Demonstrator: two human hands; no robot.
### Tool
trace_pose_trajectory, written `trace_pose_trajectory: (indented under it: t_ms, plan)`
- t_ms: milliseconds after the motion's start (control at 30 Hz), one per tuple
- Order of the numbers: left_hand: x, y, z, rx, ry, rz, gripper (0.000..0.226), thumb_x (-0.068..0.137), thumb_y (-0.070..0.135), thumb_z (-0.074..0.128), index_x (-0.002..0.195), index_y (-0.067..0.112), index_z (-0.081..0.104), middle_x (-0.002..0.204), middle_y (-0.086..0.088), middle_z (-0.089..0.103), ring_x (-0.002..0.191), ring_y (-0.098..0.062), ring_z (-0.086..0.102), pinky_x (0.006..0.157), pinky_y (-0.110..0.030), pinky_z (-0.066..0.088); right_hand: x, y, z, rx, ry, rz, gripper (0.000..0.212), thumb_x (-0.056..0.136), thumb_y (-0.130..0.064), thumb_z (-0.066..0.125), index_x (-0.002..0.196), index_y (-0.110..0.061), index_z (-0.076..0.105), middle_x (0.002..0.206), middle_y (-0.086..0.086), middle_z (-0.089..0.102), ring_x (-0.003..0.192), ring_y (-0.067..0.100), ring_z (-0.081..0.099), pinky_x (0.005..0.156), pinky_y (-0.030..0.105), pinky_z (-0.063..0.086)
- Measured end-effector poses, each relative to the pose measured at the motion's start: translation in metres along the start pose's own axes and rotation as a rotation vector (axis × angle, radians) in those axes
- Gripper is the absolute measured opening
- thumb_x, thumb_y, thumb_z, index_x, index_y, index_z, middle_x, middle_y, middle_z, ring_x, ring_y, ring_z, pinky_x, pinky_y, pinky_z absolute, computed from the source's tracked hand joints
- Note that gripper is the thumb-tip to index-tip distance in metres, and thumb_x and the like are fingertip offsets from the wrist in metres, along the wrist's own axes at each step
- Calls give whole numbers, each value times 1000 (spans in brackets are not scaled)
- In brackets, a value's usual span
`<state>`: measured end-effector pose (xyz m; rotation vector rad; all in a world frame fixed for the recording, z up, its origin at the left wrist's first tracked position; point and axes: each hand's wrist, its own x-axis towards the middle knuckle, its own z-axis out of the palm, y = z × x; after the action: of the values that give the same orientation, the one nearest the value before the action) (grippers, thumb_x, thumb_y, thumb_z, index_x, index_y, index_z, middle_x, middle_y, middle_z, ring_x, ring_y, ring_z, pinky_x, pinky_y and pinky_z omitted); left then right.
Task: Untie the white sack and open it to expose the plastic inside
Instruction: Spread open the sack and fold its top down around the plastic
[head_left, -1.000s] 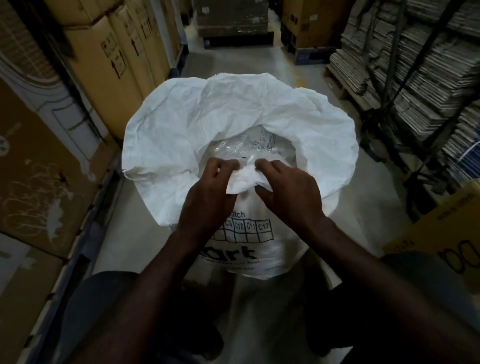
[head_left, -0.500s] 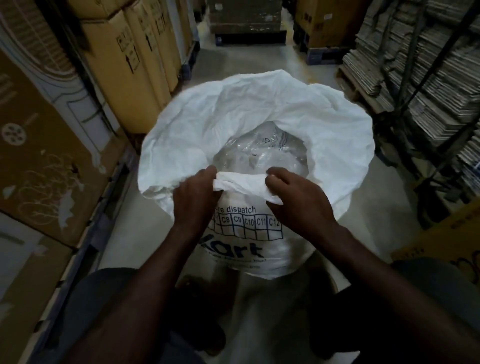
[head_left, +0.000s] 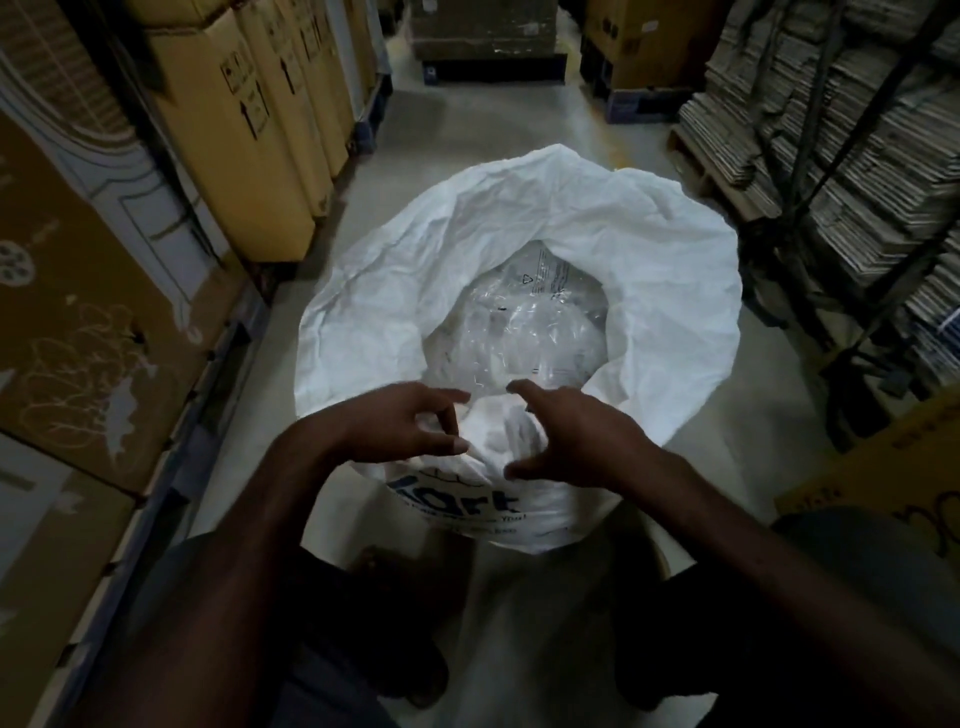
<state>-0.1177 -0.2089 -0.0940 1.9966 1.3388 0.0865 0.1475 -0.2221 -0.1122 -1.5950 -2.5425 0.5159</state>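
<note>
Both hands off the near rim since half a sec ago; folded flap they pinched now lies slack between them, and view tilted so more floor shows beyond sack.

Sack (head_left: 519, 249) stands on floor (head_left: 447, 124) in aisle, right in front of knees, mouth up & spread wide, cloth rolled outward into broad collar. No tie or knot visible anywhere on mouth. Printed lettering on near face, partly cut off by hands.

Inside: clear plastic (head_left: 524, 332), crumpled, glossy, w/ small print near far edge. Fills the well of the opening; can't tell what lies under it.

Step, by my read: untying done, opening nearly done, last bit = near rim. Plastic already exposed thru most of mouth. Next move likely needs fresh hold on near flap (head_left: 493, 431), then pull down & outward to match rest of collar; thin woven cloth, should fold easily, may spring back if only lightly pressed.

Left hand (head_left: 400, 423): fingers loosely curled, thumb out, nothing in grasp, hovering just over near rim. Right hand (head_left: 571, 436): fingers spread & relaxed, index fwd, nothing held either; whether fingertips brush flap, can't tell.

Boxes (head_left: 249, 130) line left side; stacked flat cardboard (head_left: 852, 171) on right.
</note>
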Motion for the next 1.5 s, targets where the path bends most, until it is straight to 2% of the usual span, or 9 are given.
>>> trace_pose_trajectory:
  t_ms: [167,300,467,667,867,1067,1300,1367,1500]
  plan:
    - [15,5,20,252,89,-80,64,71,45,96,118,49,53,125,8,69,113,-24,67,87,-41,58,0,-3,10,-208,69,-117,70,88,-38,73,147,-16,44,117,8,68,107,31,64,85,40,50]
    - [27,7,49,684,225,55,108,68,56,90,158,35,34,143,6,65,130,-24,55,105,-48,37,4,-14,2,-201,249,-140,37,90,-25,62,127,-19,60,103,4,71,96,28,65,81,39,44]
    - [34,13,46,733,456,39,51,78,38,76,123,23,57,101,-1,75,94,-29,71,81,-39,41,8,-3,-7,-120,307,-179,30,89,-30,64,117,-21,58,97,0,66,91,26,64,69,33,34]
    - [22,10,37,431,523,58,73,78,21,78,143,32,45,120,-3,63,90,-31,70,71,-43,60,-6,33,-2,-263,144,-149,122,65,-64,82,164,-37,15,124,-2,58,109,22,57,89,39,48]
    - [12,9,19,341,595,-6,75,85,27,72,150,38,36,124,-9,75,105,-37,73,82,-47,61,9,29,-13,-303,501,-24,59,81,-31,72,136,-30,50,93,0,61,77,31,66,56,36,41]
    - [18,21,24,464,858,13,52,94,18,63,144,26,54,110,-9,72,96,-38,69,79,-46,56,14,26,-14,-331,613,2,64,74,-8,73,133,-26,56,90,3,63,70,33,64,52,36,45]
    - [23,29,36,135,412,122,79,96,85,39,164,51,20,173,8,24,160,-12,20,133,-50,4,17,21,-6,-294,633,-157,63,79,-6,64,138,-25,50,92,10,62,72,34,60,67,41,44]
    - [32,39,29,108,433,160,71,97,81,45,158,44,41,159,7,51,135,-4,55,131,-49,24,17,17,-5,-302,572,-160,75,79,-5,69,145,-29,44,92,6,60,76,29,61,73,42,44]
    - [37,42,17,50,388,161,41,89,65,74,121,41,65,109,15,74,92,-2,68,86,-40,59,5,30,-12,-212,305,-251,86,83,-37,75,156,-38,30,115,-4,64,99,21,66,90,42,44]
